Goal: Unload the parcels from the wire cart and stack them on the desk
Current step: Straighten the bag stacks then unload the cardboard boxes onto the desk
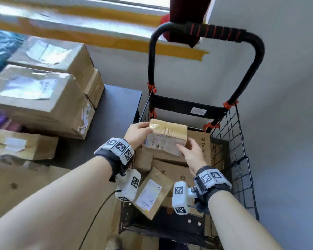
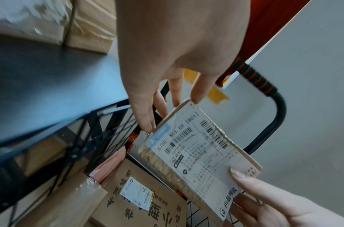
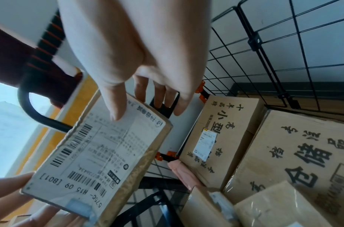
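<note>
A small taped cardboard parcel point(image 1: 165, 135) with a white shipping label point(image 2: 202, 155) is held above the black wire cart point(image 1: 229, 141). My left hand point(image 1: 136, 134) grips its left end, fingers behind and thumb in front. My right hand point(image 1: 191, 152) grips the right end, thumb pressed on the label point(image 3: 97, 155). Below it in the cart lie several brown boxes point(image 1: 172, 170), some printed with black characters point(image 3: 307, 153), and a tilted labelled parcel point(image 1: 152, 193). On the dark desk point(image 1: 116, 109) to the left stand stacked cardboard parcels point(image 1: 38, 100).
The cart's black handle point(image 1: 206, 31) with red-striped grip rises at the back against a grey wall. A pink packet point(image 3: 184, 173) is wedged beside the cart boxes. A small box point(image 1: 25, 144) sits at the desk's near left. Bare desk surface shows between the stack and the cart.
</note>
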`<move>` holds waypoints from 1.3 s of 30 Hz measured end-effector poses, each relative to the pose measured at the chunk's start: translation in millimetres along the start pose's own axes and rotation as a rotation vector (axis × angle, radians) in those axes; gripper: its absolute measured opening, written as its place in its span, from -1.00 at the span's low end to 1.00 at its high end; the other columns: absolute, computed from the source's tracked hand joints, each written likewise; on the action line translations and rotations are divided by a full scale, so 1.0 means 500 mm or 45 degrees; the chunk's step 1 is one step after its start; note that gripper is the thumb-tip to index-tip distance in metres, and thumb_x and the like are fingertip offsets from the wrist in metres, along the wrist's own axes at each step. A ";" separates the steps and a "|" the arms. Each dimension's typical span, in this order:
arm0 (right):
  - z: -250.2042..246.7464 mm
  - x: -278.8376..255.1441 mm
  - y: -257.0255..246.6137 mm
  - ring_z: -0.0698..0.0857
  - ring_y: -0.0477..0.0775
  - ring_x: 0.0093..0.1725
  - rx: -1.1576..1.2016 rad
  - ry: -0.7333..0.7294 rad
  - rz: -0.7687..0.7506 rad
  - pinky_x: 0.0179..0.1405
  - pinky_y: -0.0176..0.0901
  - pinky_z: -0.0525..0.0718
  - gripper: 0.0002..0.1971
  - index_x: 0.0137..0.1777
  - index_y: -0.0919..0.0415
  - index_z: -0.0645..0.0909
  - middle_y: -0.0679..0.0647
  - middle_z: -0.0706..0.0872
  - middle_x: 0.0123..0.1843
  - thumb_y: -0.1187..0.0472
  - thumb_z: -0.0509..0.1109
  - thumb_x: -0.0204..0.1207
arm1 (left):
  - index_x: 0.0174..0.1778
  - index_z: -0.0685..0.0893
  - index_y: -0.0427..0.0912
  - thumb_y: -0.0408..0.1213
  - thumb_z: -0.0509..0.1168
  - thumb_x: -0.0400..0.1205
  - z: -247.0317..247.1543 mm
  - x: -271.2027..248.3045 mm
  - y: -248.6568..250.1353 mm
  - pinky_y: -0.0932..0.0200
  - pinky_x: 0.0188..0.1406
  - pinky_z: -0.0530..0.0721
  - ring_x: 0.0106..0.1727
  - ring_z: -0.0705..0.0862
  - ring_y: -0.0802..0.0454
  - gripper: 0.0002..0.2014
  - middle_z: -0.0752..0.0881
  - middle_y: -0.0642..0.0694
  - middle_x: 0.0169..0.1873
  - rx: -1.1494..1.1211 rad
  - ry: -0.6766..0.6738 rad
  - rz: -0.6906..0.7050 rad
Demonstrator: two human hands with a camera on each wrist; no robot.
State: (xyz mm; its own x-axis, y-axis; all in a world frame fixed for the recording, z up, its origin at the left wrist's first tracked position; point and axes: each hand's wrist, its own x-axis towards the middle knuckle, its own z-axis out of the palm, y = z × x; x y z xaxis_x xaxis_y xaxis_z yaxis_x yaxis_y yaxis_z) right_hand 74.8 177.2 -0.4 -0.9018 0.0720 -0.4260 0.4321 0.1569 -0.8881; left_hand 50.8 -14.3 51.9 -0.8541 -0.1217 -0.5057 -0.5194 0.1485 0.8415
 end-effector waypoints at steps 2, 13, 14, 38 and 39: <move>0.050 -0.057 -0.024 0.62 0.00 0.23 0.026 0.007 -0.042 0.19 -0.13 0.59 -0.63 0.34 0.15 0.46 0.06 0.65 0.25 0.28 0.39 0.56 | 0.31 0.64 -0.16 -0.39 0.24 0.62 -0.060 -0.051 -0.005 0.08 -0.06 0.72 0.02 0.71 -0.07 -0.66 0.72 -0.22 0.11 -0.038 0.006 0.042; 0.321 -0.237 -0.042 0.57 0.08 0.31 -0.116 -0.157 -0.013 0.36 0.12 0.58 -0.40 0.47 0.22 0.34 0.11 0.56 0.35 0.18 0.49 0.48 | 0.37 0.55 -0.19 -0.26 0.32 0.61 -0.354 -0.206 -0.163 0.05 -0.03 0.68 0.13 0.68 -0.14 -0.61 0.68 -0.23 0.17 -0.216 0.132 -0.077; 0.342 -0.237 -0.040 0.59 0.08 0.28 -0.119 -0.178 0.011 0.33 0.08 0.60 -0.41 0.44 0.24 0.34 0.13 0.56 0.34 0.19 0.49 0.48 | 0.39 0.52 -0.19 -0.26 0.32 0.61 -0.374 -0.210 -0.177 0.03 0.00 0.70 0.16 0.68 -0.16 -0.59 0.67 -0.24 0.19 -0.233 0.156 -0.108; 0.616 -0.078 0.021 0.68 0.18 0.19 -0.113 -0.066 0.372 0.34 0.15 0.59 -0.65 0.14 0.14 0.50 0.20 0.68 0.23 0.01 0.45 0.45 | 0.58 0.26 -0.12 -0.35 0.51 0.44 -0.754 -0.104 -0.326 0.01 0.38 0.49 0.40 0.53 -0.20 -0.19 0.52 -0.24 0.43 0.351 0.581 -0.302; 0.624 -0.080 0.019 0.68 0.18 0.20 -0.108 -0.020 0.384 0.35 0.14 0.59 -0.67 0.16 0.15 0.52 0.19 0.68 0.24 0.04 0.43 0.47 | 0.57 0.29 -0.13 -0.33 0.52 0.43 -0.761 -0.100 -0.327 0.05 0.38 0.46 0.42 0.52 -0.17 -0.19 0.52 -0.21 0.43 0.373 0.547 -0.250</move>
State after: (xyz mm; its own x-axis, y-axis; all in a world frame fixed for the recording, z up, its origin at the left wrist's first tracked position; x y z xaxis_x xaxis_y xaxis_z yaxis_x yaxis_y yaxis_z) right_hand 115.8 -131.3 -45.6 -0.7324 0.1127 -0.6715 0.6779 0.2124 -0.7038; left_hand 189.0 -406.0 12.0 -0.6841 -0.5550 -0.4733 -0.7062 0.3419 0.6199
